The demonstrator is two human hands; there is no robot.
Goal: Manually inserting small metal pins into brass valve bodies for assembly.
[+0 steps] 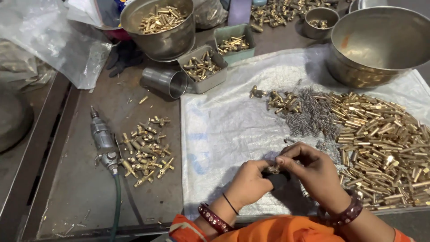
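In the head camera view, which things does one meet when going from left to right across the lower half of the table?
Pneumatic tool with green hose → small pile of brass fittings → left hand → small brass part held between both hands → right hand → big heap of brass tubes.

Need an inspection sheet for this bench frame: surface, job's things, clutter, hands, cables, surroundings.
Surface: metal bench, white plastic sheet over its right part.
Job's things: small brass fitting pinched between both hands; brass tube pile; steel springs.
Clutter: assembled brass fittings, tipped steel cup, trays and bowls of brass parts.
Hands: left hand and right hand both grip the fitting.
Cables: green hose on air tool.
Surroundings: large empty bowl, plastic bags.
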